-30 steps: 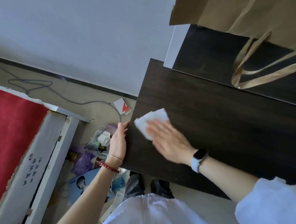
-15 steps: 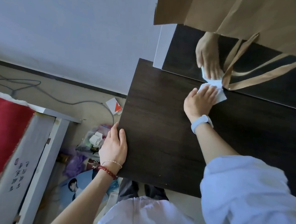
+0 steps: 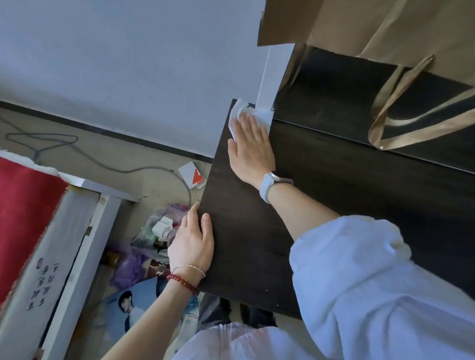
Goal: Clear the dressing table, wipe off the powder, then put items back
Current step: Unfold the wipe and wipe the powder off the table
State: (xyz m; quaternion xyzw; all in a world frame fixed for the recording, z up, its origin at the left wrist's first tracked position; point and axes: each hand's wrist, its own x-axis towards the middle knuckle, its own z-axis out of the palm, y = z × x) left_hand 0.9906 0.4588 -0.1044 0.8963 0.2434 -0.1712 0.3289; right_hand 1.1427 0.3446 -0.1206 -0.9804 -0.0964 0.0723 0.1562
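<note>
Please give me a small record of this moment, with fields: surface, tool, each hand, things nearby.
surface: dark table, bare where seen
tool: white wipe at the far left corner
right hand: flat, presses the wipe
left hand: rests on the table's left edge
nearby: paper bag hangs over the mirror; clutter on the floor

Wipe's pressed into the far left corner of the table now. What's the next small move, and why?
Probably draw the right hand back toward you along the left edge, keeping it flat on the wipe. The wipe sits at the corner by the mirror; the strip toward the left hand, which rests on that edge, looks unwiped.
</note>
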